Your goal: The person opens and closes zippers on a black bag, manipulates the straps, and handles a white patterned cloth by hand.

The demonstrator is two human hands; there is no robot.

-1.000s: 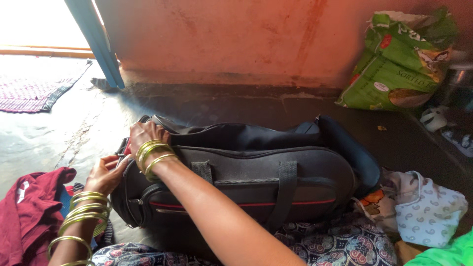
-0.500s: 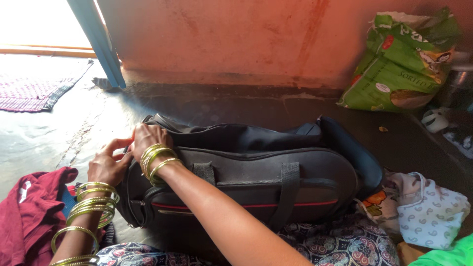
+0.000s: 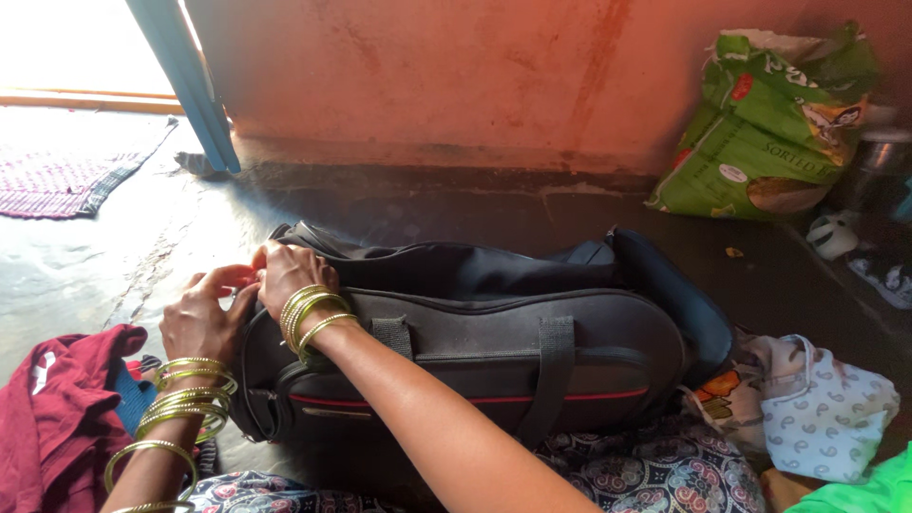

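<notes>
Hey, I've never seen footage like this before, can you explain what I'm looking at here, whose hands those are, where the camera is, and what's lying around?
The camera sits on a person's head and looks down, so the two arms reaching in from below are that person's own. Both wrists carry gold-green bangles. The left hand and the right hand meet at the left end of a black duffel bag, which lies on its side on the grey floor. The fingers pinch something small there, too small to make out. A maroon garment lies at the left, a pale patterned cloth at the right, and a green sack leans against the reddish wall.
</notes>
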